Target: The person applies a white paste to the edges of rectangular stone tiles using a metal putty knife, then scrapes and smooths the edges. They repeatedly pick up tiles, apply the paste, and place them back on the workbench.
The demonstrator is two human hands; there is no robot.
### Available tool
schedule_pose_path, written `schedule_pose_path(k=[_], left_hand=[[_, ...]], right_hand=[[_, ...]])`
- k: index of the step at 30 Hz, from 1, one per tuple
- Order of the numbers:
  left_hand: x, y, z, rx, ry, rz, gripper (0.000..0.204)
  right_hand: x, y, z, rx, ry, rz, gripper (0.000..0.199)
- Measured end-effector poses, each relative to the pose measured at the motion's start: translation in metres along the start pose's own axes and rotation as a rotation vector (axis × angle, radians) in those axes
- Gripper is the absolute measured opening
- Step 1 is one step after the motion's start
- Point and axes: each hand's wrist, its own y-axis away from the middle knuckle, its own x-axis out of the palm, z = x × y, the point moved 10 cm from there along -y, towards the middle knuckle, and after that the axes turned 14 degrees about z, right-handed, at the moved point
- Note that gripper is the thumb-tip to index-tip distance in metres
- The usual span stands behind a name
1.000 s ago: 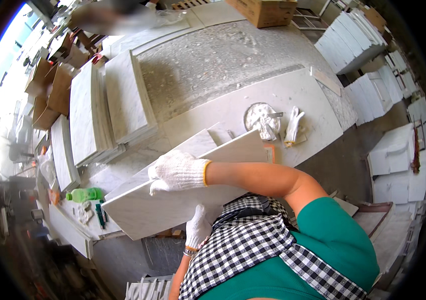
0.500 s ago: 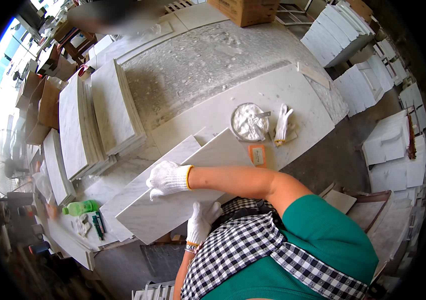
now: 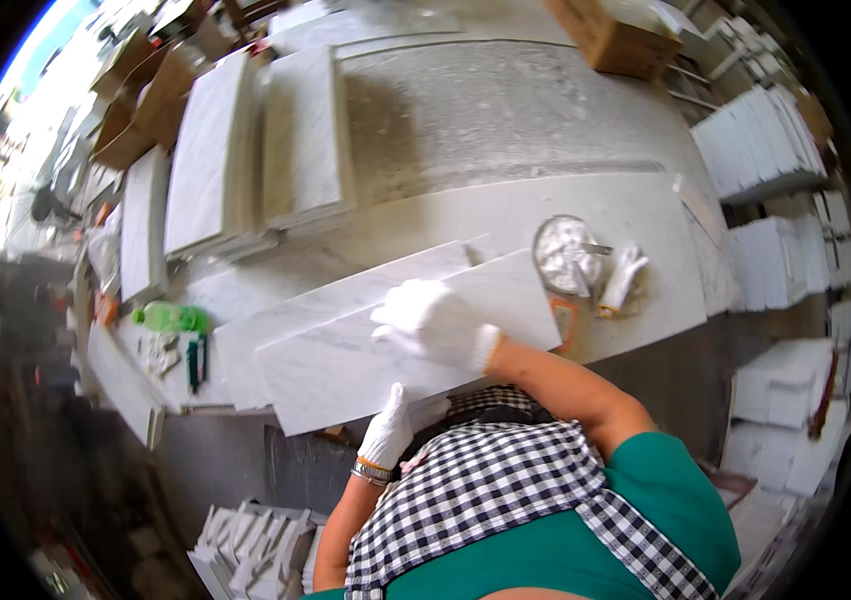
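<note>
A white marble slab (image 3: 346,375) lies slanted on top of another slab (image 3: 286,315), its near edge overhanging the table's front. My left hand (image 3: 389,430), in a white knit glove, grips that near edge, thumb on top and the other fingers partly hidden. Over the slab's upper face is my right hand (image 3: 436,322), also gloved; motion smears its fingers, and whether it touches the stone is unclear. Right of the slab stands a round bowl (image 3: 568,255) of white paste with tools in it. Beside the bowl lie a spare white glove (image 3: 626,278) and an orange box (image 3: 563,322).
Stacked marble slabs (image 3: 208,150) stand at the left, with cardboard boxes (image 3: 151,110) behind. A green bottle (image 3: 171,317) lies at the table's left end. One cardboard box (image 3: 616,35) sits at the far right. More white stone pieces (image 3: 256,550) are piled below the table.
My right hand has moved rightward along the slab and is now blurred. My left hand stays at the near edge. The whole view has shifted and turned.
</note>
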Motion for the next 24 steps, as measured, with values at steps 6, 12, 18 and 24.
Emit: schedule_pose_path(k=[6, 12, 18, 24], left_hand=[[-0.094, 0.145, -0.115, 0.287, -0.294, -0.436, 0.090], [-0.120, 0.256, -0.219, 0.509, -0.735, -1.365, 0.062], [-0.123, 0.196, -0.258, 0.478, -0.946, -1.229, 0.063], [-0.112, 0.200, -0.275, 0.917, -0.652, -1.168, 0.021]], right_hand=[[-0.021, 0.051, -0.019, 0.196, -0.146, -0.057, 0.020], [-0.002, 0.044, -0.024, 0.274, -0.082, -0.001, 0.019], [-0.009, 0.040, -0.028, 0.268, -0.093, -0.030, 0.019], [-0.018, 0.055, -0.038, 0.274, -0.097, -0.082, 0.019]])
